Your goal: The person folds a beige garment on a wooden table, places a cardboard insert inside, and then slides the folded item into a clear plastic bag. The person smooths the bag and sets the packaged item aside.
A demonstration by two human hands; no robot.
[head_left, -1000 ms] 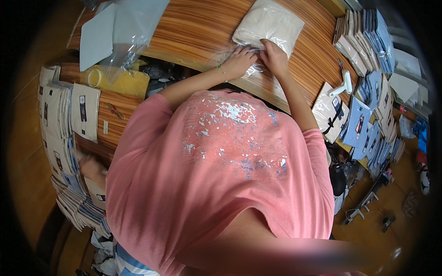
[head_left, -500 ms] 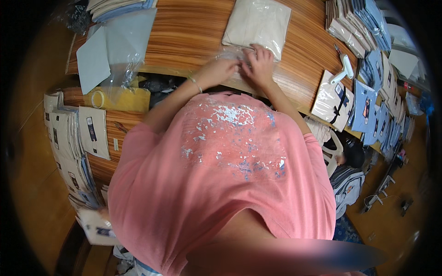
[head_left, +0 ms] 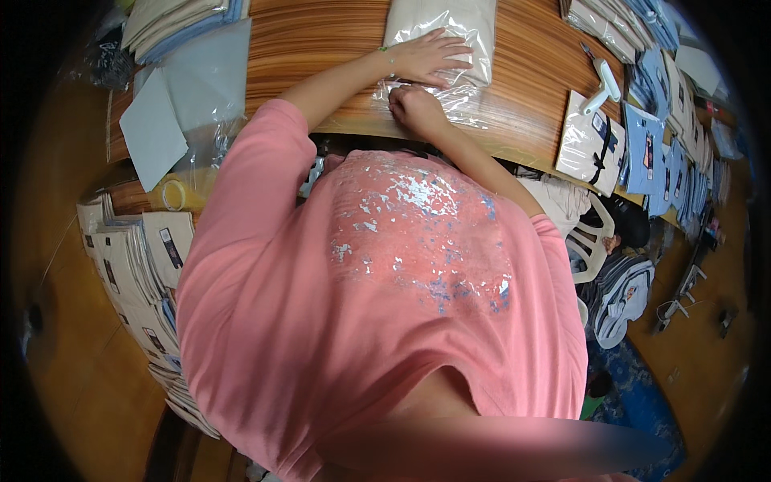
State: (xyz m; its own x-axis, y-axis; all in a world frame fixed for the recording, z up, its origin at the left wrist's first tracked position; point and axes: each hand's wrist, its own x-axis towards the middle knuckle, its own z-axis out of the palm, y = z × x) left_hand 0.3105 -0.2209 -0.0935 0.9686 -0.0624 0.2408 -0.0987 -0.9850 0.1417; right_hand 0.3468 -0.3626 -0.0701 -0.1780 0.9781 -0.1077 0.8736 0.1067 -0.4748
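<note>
Flatly, left hand (head_left: pixel 426 58) rests on bagged beige garment (head_left: pixel 440 22), fingers spread wide, gripping nothing. Right hand (head_left: pixel 416 108) curled at bag's near end; cannot tell whether fingers pinch film. One bagged garment under hands, far end cut off by view. To right, one white-handled tool (head_left: pixel 604 87), one black-banded garment pack (head_left: pixel 580 149); to left, one white sheet (head_left: pixel 152 132). Right forearm crosses wooden table's (head_left: pixel 321 48) front edge; bare wood both sides of garment.
</note>
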